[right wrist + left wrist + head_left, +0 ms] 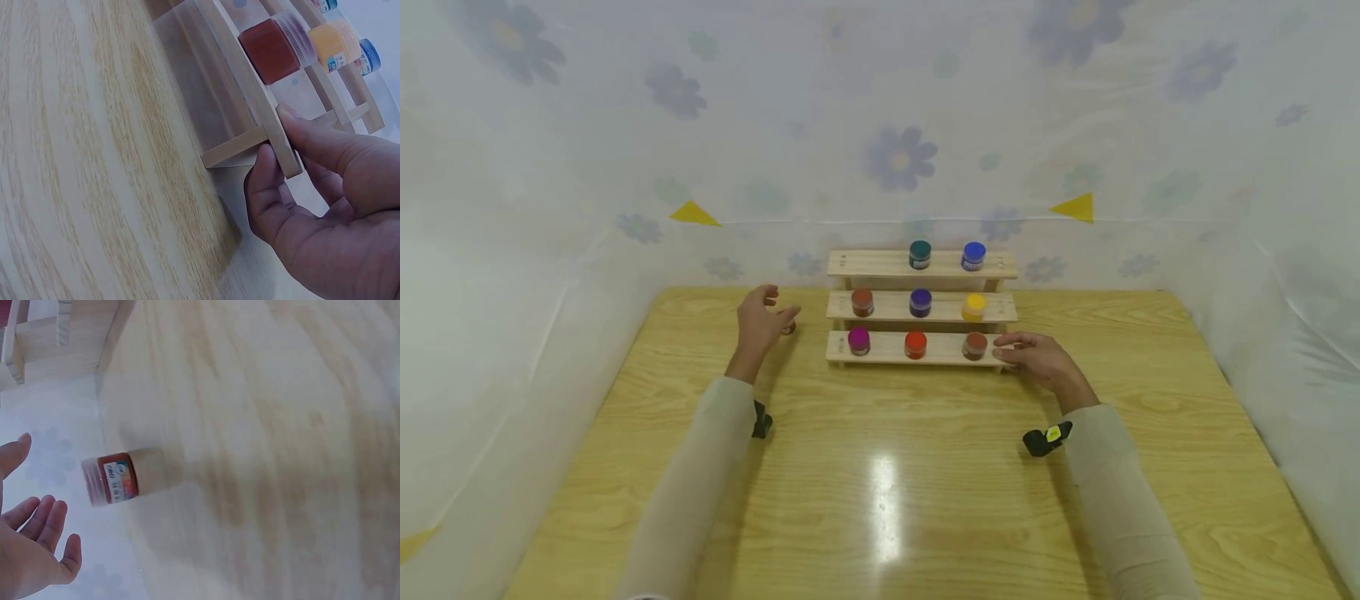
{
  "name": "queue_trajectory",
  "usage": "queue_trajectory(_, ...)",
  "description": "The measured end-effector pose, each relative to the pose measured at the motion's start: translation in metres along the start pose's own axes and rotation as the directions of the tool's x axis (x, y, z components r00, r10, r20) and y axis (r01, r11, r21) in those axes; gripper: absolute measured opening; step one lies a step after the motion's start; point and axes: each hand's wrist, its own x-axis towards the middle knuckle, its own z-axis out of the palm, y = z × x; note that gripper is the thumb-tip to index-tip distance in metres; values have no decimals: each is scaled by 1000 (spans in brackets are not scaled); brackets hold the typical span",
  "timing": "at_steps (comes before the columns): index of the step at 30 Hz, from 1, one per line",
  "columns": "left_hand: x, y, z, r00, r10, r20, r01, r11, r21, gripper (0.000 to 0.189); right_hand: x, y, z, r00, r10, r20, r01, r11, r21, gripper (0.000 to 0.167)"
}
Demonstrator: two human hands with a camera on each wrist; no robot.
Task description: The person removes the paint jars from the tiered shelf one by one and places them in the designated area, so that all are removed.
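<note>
A three-tier wooden rack point(887, 351) bears small paint jars in rows. My right hand point(1037, 360) pinches the right end of its lowest shelf point(284, 147), thumb on top and fingers beneath. Near that thumb stands a brown jar point(270, 51); a yellow jar point(334, 45) is on the tier behind. Left of the rack, my left hand point(758, 323) is held with fingers apart and nothing in its grasp. Close by it, a reddish-brown paint jar point(117, 479) with a printed label stands on the table; in the head view the hand mostly covers it.
On the rack are also magenta point(859, 341) and red point(915, 345) jars in front, brown point(862, 302) and purple point(921, 302) in the middle, green point(920, 255) and blue point(973, 257) on top. Flowered sheeting point(820, 108) encloses the wooden table point(820, 467) behind and at the sides.
</note>
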Motion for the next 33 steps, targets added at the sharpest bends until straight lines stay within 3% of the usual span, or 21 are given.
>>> queue_trajectory(10,8,31,1,992,108,-64,-108,994,7,56,-2,-2,0,1000,0,4,0,1000,26,42)
queue_trajectory(21,10,55,8,990,106,-98,-111,992,-56,55,0,1,-1,1000,-26,-11,26,999,-45,42)
queue_trajectory(33,20,88,23,970,213,-121,-226,968,-106,49,1,2,-1,999,-41,-8,40,997,-66,46)
